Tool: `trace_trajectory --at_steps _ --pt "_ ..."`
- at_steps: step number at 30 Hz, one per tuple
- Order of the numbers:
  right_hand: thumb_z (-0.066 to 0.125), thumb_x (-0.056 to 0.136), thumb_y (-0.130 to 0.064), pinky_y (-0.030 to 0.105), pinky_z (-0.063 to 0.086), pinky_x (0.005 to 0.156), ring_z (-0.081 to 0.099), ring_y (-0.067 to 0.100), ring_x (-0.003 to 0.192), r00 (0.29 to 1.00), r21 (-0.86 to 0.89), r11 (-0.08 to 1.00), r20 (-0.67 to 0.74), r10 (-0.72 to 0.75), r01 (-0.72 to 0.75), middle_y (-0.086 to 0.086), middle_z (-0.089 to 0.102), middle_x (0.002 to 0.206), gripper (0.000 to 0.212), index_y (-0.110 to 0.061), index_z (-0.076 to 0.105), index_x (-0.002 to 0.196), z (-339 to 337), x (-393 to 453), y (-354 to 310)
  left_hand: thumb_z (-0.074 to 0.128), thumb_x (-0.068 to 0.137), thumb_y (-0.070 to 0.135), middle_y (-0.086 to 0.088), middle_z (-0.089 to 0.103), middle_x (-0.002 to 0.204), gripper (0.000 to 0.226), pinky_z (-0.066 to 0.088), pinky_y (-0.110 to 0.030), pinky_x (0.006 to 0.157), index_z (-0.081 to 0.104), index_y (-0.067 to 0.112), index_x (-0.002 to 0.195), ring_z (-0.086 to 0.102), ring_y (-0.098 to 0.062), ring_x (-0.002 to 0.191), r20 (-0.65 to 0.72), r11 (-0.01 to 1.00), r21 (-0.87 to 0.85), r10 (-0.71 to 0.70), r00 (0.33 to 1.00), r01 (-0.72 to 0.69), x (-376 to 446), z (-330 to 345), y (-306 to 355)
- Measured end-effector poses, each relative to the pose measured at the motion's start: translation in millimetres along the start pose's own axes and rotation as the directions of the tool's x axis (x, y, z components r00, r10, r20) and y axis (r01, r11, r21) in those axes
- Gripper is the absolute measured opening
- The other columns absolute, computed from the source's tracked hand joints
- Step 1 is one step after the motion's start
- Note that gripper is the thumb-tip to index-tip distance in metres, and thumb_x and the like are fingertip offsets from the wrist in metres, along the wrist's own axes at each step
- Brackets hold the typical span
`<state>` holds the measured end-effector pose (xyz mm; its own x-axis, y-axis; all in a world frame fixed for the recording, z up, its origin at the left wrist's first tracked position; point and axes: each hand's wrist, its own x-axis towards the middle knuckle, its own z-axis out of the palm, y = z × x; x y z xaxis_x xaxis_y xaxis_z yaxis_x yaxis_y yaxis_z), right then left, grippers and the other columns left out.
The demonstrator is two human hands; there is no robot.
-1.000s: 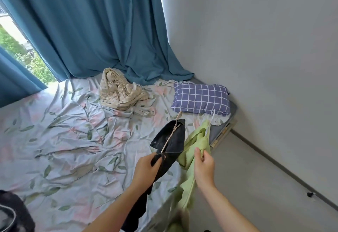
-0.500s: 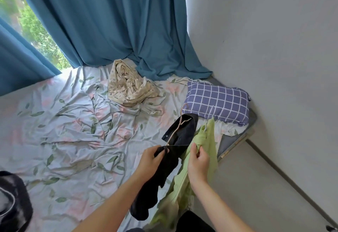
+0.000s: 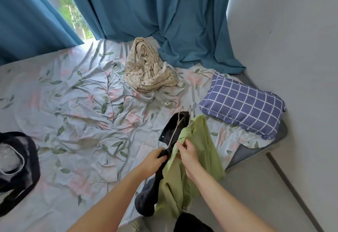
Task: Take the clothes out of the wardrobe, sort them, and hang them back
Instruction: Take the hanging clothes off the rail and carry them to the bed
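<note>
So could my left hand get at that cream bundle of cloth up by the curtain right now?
Probably not yet. The left hand grips the dark garment, and the cream bundle lies farther up the bed. Nothing blocks the path, though.

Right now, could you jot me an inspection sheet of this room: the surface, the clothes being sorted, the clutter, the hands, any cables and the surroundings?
Surface: bed with a wrinkled, leaf-printed sheet.
Job's things: dark garment and green garment, each apparently on a thin hanger, held up over the bed's near edge.
Clutter: crumpled cream cloth near the curtain; checked pillow at the right; black item at the left edge, too cropped to identify.
Hands: left hand grips the dark garment; right hand pinches the green garment.
Cables: nothing seen.
Surroundings: teal curtains with a window gap, a plain wall at the right and bare floor.
</note>
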<state>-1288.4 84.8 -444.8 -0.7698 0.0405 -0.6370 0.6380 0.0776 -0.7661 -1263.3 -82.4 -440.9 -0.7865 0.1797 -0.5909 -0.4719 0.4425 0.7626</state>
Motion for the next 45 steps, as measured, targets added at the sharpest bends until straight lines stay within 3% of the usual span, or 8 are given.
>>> trace_trajectory --at_steps 4,11,18,22,26,28,32,45 --pt "0.063 0.098 -0.026 0.058 0.055 0.101 0.07 0.024 0.1 0.998 -0.038 0.999 0.049 0.041 -0.039 0.003 0.074 0.101 0.007 -0.025 0.07 0.099 30.7 23.9 7.4 0.052 0.091 0.0 0.012 0.05 0.073 0.01 0.037 -0.019 0.058 0.055 0.009 0.09 0.046 -0.003 0.061 -0.021 0.998 -0.021 -0.066 0.998 0.066 9.6 -18.4 -22.9" --pt "0.068 0.095 -0.023 0.05 0.058 0.097 0.071 0.026 0.095 0.996 -0.157 0.987 0.078 0.036 -0.023 0.009 0.073 0.1 0.009 -0.014 0.067 0.097 96.4 60.9 14.2 0.053 0.093 0.016 0.003 0.062 0.09 0.009 0.043 -0.032 0.069 0.058 0.018 0.1 0.057 -0.017 0.082 -0.13 0.988 0.055 -0.136 0.982 0.144 24.1 -61.9 -79.5" --pt "0.067 0.096 -0.013 0.022 0.044 0.065 0.056 0.014 0.073 0.998 -0.196 0.98 0.06 -0.027 0.039 0.001 0.065 0.084 0.012 -0.004 0.061 0.091 176.4 85.0 15.3 0.046 0.088 -0.001 -0.003 0.058 0.124 0.045 0.049 -0.043 0.101 0.064 0.022 0.121 0.056 -0.022 0.117 -0.396 0.976 0.127 -0.116 0.911 0.179 32.7 -122.9 -138.0" --pt "0.066 0.097 -0.013 0.014 0.036 0.05 0.047 0.013 0.063 0.998 -0.199 0.978 0.023 -0.054 0.057 0.0 0.056 0.076 0.018 -0.01 0.054 0.084 217.8 95.3 12.0 0.048 0.095 0.004 0.006 0.051 0.134 0.049 0.051 -0.042 0.099 0.057 0.03 0.136 0.051 -0.012 0.126 -0.559 0.969 0.144 -0.09 0.824 0.203 10.6 -148.9 -151.5" --pt "0.067 0.099 -0.019 0.021 0.045 0.062 0.051 0.015 0.072 0.996 -0.265 0.962 0.074 -0.046 0.064 0.001 0.06 0.088 0.015 -0.006 0.06 0.095 241.4 111.3 12.6 0.05 0.098 0.009 0.007 0.054 0.134 0.045 0.05 -0.037 0.094 0.055 0.028 0.139 0.05 -0.011 0.13 -0.613 0.964 0.156 -0.075 0.786 0.214 -21.6 -152.1 -172.7" --pt "0.065 0.102 -0.023 0.028 0.055 0.087 0.056 0.011 0.084 0.973 -0.298 0.952 0.232 0.009 0.062 0.001 0.061 0.113 0.025 -0.009 0.062 0.122 245.2 120.3 11.2 0.051 0.099 0.013 0.008 0.054 0.135 0.045 0.05 -0.039 0.094 0.053 0.029 0.141 0.049 -0.012 0.13 -0.6 0.956 0.176 -0.085 0.796 0.235 -37.5 -149.4 -184.1" --pt "0.056 0.108 -0.026 0.048 0.049 0.108 0.057 0.02 0.116 0.928 -0.317 0.948 0.348 0.134 -0.018 -0.003 0.051 0.135 0.053 -0.018 0.037 0.157 234.6 114.2 -0.9 0.053 0.102 0.019 0.007 0.055 0.13 0.042 0.051 -0.038 0.09 0.052 0.03 0.142 0.05 -0.016 0.128 -0.597 0.952 0.181 -0.094 0.797 0.249 -63.3 -145.7 -202.0" --pt "0.061 0.099 -0.019 0.041 0.052 0.101 0.065 0.016 0.111 0.825 -0.499 0.706 0.522 -0.218 0.503 -0.001 0.069 0.116 0.029 -0.022 0.061 0.128 182.2 -12.1 -9.5 0.05 0.106 0.028 0.003 0.06 0.132 0.037 0.047 -0.037 0.092 0.055 0.024 0.142 0.051 -0.019 0.129 -0.736 0.939 0.184 -0.065 0.674 0.291 -163.3 -130.1 -152.9"
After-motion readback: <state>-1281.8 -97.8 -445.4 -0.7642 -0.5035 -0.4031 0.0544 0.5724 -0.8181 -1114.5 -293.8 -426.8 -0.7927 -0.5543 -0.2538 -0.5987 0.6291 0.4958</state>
